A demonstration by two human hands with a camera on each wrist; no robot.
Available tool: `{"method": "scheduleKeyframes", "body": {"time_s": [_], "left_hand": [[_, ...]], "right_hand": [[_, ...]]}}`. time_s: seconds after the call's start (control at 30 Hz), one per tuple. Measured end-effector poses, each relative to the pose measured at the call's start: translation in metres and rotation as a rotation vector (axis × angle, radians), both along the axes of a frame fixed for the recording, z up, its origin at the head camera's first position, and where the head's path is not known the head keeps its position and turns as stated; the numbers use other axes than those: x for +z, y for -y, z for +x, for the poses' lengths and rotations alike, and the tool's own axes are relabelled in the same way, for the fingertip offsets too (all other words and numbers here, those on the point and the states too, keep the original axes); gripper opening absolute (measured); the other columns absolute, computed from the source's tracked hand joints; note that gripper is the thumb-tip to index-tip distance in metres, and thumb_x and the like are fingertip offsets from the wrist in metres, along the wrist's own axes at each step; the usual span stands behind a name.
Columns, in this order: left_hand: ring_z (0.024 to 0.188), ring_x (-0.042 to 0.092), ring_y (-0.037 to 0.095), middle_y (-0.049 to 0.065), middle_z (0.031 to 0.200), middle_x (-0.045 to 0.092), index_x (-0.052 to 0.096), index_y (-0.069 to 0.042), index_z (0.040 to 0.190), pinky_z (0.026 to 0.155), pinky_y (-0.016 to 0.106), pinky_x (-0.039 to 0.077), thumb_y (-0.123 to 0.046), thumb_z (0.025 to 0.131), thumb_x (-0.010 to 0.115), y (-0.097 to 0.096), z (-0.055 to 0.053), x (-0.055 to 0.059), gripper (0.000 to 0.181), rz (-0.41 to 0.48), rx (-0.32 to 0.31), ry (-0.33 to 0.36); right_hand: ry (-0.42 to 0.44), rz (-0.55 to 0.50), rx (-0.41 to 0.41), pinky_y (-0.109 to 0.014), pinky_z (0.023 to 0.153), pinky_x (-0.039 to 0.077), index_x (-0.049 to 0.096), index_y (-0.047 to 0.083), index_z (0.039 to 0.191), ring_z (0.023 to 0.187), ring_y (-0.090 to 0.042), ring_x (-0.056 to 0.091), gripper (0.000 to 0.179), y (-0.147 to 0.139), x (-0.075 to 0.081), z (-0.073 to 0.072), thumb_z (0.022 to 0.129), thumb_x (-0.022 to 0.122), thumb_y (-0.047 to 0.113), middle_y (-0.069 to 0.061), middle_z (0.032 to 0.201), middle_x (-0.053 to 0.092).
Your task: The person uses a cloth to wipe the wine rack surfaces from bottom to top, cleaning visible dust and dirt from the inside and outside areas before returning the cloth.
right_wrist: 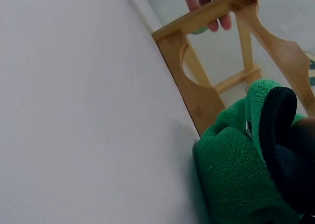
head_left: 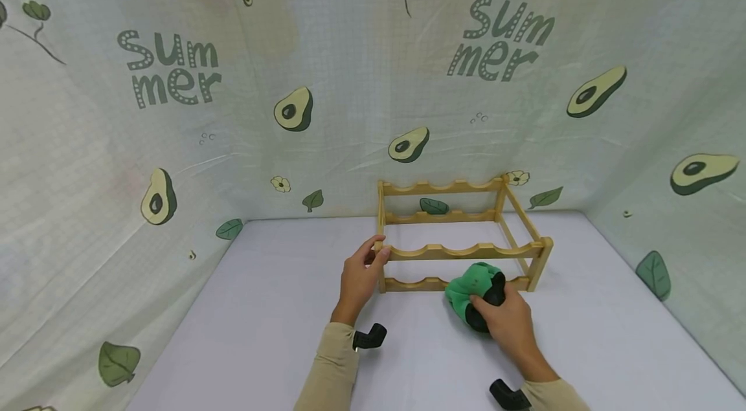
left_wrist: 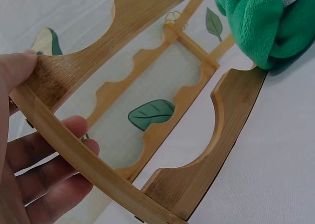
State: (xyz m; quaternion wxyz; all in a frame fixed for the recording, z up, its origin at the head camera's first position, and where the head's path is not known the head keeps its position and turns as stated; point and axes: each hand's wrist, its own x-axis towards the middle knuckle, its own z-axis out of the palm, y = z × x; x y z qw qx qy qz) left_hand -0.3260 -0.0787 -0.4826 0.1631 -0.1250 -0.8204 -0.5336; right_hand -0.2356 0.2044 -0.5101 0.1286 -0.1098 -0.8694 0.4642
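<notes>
A light wooden rack [head_left: 431,253] with scalloped rails stands on the white-covered table. My left hand [head_left: 357,281] grips its front left corner, with the thumb on the upper rail [left_wrist: 98,49] and the fingers [left_wrist: 59,189] curled behind the end post. In front of the rack, toward its right, my right hand [head_left: 513,320] pinches a bunched green plush cloth item [head_left: 474,278] by its black part [right_wrist: 275,135]. A small whitish tag shows among the green folds in the wrist views. The green bundle overlaps the lower front rail in the head view.
A pale cloth backdrop [head_left: 344,42] printed with avocados and leaves rises right behind the rack and along both sides. White table surface [head_left: 274,320] extends left of the rack. Black wrist mounts [head_left: 370,336] stick out by both sleeves.
</notes>
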Motion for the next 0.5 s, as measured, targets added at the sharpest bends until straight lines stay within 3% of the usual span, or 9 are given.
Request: {"method": "scheduleKeyframes", "body": {"time_s": [0.3,0.5], "left_hand": [[0.087,0.067,0.009,-0.012,0.088,0.072,0.064,-0.04,0.129,0.073,0.038,0.049,-0.063,0.095,0.057,0.0,0.0,-0.002,0.041,-0.015,0.02,0.001],[0.086,0.068,0.01,-0.011,0.086,0.072,0.066,-0.034,0.129,0.072,0.038,0.049,-0.06,0.095,0.058,0.0,-0.001,-0.003,0.044,-0.012,0.017,-0.015]], "right_hand": [[-0.018,0.014,0.048,-0.052,0.093,0.046,0.055,-0.006,0.12,0.112,-0.039,0.059,0.055,0.013,0.002,-0.006,0.087,0.077,0.032,-0.027,0.12,0.062],[-0.031,0.011,0.083,-0.046,0.084,0.05,0.058,-0.003,0.114,0.103,-0.033,0.063,0.049,0.026,0.0,-0.011,0.086,0.078,0.032,-0.02,0.113,0.066]]}}
